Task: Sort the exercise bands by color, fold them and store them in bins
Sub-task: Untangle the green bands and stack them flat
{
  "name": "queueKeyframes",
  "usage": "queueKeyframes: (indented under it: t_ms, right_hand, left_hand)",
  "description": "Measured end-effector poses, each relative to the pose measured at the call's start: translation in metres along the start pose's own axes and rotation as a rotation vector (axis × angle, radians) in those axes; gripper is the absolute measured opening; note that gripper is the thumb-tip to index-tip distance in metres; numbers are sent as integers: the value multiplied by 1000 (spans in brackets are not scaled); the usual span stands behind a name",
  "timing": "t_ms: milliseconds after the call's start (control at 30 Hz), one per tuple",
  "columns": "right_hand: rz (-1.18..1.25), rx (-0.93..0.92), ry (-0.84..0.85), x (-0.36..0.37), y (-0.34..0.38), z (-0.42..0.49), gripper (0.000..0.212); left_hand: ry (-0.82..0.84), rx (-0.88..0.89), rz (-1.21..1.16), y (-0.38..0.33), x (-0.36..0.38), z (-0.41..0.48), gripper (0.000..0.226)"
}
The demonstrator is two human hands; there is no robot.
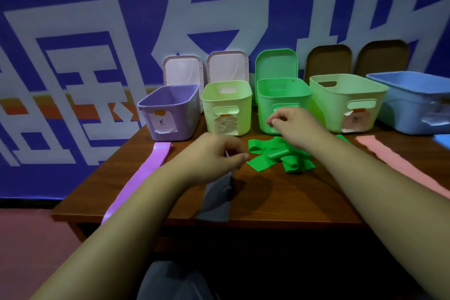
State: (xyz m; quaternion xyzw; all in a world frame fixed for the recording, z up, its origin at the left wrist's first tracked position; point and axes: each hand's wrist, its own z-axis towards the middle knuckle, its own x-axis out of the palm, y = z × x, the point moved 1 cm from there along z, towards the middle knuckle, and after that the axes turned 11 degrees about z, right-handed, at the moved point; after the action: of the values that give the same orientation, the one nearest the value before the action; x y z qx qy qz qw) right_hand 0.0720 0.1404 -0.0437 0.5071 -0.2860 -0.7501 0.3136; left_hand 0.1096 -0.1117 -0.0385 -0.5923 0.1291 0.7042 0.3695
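Observation:
My left hand pinches the far end of a grey band that runs back over the table's front edge. A crumpled green band lies in a heap just right of that hand. My right hand hovers above the heap with fingers curled, in front of the green bin; nothing shows in its grasp. A purple band stretches along the table's left side below the purple bin. A pink band lies at the right.
Two pale green bins and a blue bin stand in the same row at the back of the wooden table. Lids lean against the blue wall behind them. The floor drops away on the left.

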Motion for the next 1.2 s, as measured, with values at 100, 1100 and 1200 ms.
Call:
queueKeyframes:
  t_ms: [100,1100,1200]
  right_hand:
    - [-80,24,-45,-22,-30,-1,22]
    - [1,17,-4,-16,-96,-7,25]
    - [132,53,-97,-21,-94,-8,25]
  left_hand:
    - [47,23,31,0,6,53,18]
    - [-160,-204,-532,42,77,165,32]
    - [-135,-144,-365,45,73,161,43]
